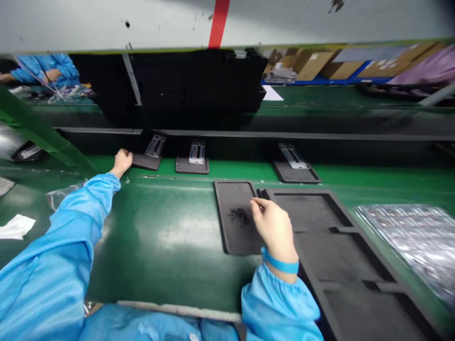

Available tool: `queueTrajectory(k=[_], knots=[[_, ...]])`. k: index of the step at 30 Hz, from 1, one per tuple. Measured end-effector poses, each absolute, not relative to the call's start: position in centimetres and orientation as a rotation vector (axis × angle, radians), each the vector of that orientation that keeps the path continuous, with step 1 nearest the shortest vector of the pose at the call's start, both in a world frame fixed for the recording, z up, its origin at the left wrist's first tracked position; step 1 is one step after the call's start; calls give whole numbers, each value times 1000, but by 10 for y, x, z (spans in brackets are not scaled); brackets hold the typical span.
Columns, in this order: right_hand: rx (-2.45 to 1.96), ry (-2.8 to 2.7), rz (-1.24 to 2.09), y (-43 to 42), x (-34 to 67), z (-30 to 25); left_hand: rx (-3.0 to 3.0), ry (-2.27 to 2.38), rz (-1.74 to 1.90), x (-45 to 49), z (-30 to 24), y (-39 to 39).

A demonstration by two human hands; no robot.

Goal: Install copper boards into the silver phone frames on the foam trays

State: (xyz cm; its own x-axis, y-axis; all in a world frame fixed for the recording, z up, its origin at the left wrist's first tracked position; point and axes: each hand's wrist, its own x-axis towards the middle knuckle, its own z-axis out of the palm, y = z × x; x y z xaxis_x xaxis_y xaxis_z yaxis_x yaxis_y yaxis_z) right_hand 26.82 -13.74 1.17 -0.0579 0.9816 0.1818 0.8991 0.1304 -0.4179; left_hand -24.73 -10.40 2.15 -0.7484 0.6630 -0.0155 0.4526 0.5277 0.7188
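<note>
My left hand (122,162) reaches far forward on a blue sleeve and grips the left edge of a dark plate (146,161) that carries a silver metal part (155,145). Its fingers are curled on that edge. My right hand (273,226) hovers over a small black tray (231,227) holding a heap of tiny dark pieces (239,216). Thumb and fingers are pinched together; what they hold is too small to make out. A blue band circles that wrist.
Two more dark plates with silver parts (194,158) (295,163) lie along the belt's far side. A large black foam tray (355,265) with recesses fills the right. A clear blister sheet (412,241) lies far right. Another person in blue (46,68) works at the back left.
</note>
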Motion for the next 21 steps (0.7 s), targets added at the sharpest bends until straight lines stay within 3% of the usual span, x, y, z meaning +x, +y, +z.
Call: queueTrajectory(k=[6,13,18,21], knots=[[-1899,-2160,405,-129,276,8,819,2098,1397,-212,45,-127],[-1987,-2219,465,-120,268,-1,752,1766,1405,-139,25,-268],[-2106,-2181,415,-125,256,8,532,1853,1256,-68,-18,-367],[-2154,-2140,364,-128,245,11,821,2093,1252,-64,-24,-399]])
